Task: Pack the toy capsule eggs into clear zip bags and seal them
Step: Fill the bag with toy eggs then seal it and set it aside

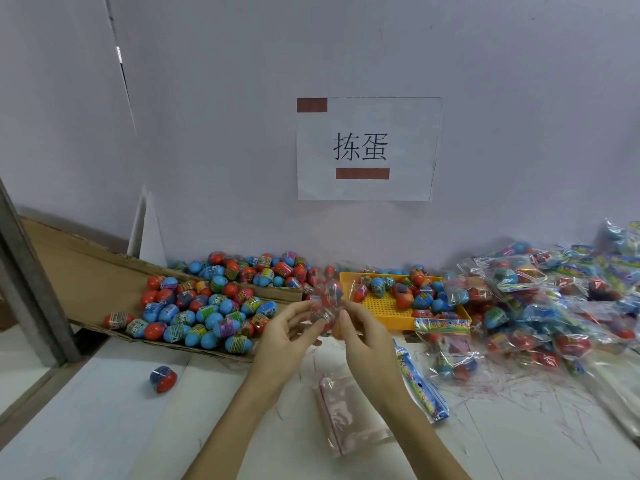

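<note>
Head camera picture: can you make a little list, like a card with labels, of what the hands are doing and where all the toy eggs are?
left hand: holds the clear bag from the left
right hand: pinches the clear bag from the right
clear bag: held up between both hands, eggs inside, blurred
loose eggs: heaped on the cardboard sheet, left
yellow tray: holds more eggs, behind the hands
filled bags: piled on the right
lone egg: by itself on the table, near left
empty bags: lying flat below the hands
wall sign: white paper behind
</note>
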Motion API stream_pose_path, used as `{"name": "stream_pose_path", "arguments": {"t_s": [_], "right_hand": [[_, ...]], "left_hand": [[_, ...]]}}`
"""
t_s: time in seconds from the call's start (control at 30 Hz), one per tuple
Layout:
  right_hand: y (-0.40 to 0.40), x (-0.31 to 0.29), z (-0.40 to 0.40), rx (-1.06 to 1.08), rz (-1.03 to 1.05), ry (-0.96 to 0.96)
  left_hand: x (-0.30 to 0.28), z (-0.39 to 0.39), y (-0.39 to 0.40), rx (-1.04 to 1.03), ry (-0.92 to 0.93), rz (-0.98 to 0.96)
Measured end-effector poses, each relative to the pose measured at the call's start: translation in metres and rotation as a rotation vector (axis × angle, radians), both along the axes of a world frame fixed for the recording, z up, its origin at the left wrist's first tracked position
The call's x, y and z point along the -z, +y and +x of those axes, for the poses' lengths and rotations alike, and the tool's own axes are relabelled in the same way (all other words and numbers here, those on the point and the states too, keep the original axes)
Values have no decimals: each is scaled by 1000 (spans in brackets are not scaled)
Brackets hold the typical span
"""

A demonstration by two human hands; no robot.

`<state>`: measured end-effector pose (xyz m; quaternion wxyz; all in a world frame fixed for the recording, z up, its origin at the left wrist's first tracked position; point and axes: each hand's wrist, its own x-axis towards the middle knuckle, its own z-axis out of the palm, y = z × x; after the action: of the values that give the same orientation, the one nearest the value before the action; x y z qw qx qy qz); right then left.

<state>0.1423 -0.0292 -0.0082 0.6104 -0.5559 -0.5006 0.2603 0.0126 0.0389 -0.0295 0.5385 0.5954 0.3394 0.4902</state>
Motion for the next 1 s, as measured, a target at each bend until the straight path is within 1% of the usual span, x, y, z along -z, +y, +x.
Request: {"name": "stream_pose_path", "arguments": {"t_s": [0.13,0.27,0.43,0.53,0.63,0.77,0.9,1.0], "right_hand": [[1,3,4,-14,-108,-11],[1,5,9,-2,-117,61],[0,5,10,-76,-128,51],[0,4,6,-118,-105,140],[1,3,6,-91,-48,193],[0,5,11,-43,-55,304],[0,9,13,-119,-55,269],[0,6,12,-188,-73,201]], "left_hand": [[5,0,0,29,93,33],[3,1,-3,60,131,99],[4,2,1,-109,113,132],[3,-2,3,-61,112,140],[0,-3,0,-5,125,157],[0,-6,-2,126,225,158],[2,-5,-5,223,257,116],[-2,-1,-11,167,237,106]]}}
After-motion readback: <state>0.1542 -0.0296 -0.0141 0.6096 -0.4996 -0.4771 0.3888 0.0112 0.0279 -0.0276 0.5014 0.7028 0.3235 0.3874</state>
